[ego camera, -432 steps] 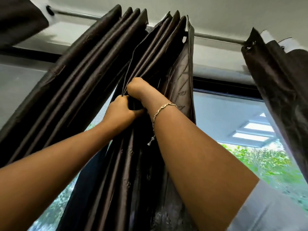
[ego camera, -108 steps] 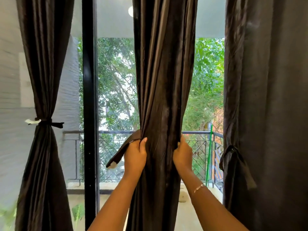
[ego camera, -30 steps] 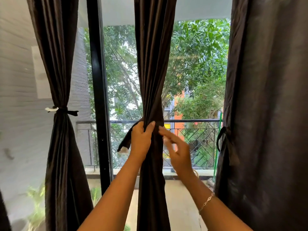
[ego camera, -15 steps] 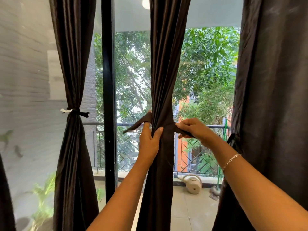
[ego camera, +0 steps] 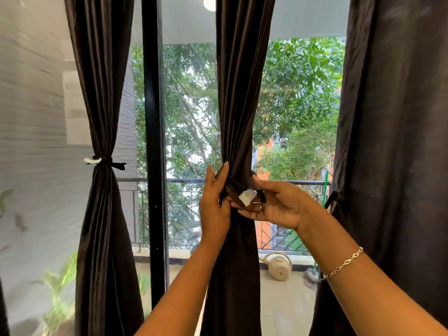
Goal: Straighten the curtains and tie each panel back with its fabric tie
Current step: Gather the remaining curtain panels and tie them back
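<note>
A: Biggest first, filling the far right: right panel (ego camera: 400,141), hanging wide, with right tie (ego camera: 332,200) dangling at its inner edge.
B: Then dead centre: middle panel (ego camera: 242,93), drawn in to a waist at the height of the railing (ego camera: 184,181).
A: Over to the left: left panel (ego camera: 101,93), already cinched by left tie (ego camera: 106,161), white end poking out leftward.
B: Between left and middle panels: black post (ego camera: 154,117), upright.
A: Now down to the action! Left hand (ego camera: 214,202) against the middle panel's left side, fingers straight and pointing up, pressing the cloth at the waist.
B: And right hand (ego camera: 274,207) just beside it, palm up, thumb on top and fingers below, pinching the tie (ego camera: 231,187).
A: Wrapped across the front of the waist, running down and right into that pinch.
B: Out on the floor (ego camera: 286,299) beyond, between middle and right panels: pale watering can (ego camera: 276,266).
A: Smaller again: white tab (ego camera: 247,197) at the tie's end, sticking out between the two hands.
B: And smallest: chain bracelet (ego camera: 344,264) on the right wrist.
</note>
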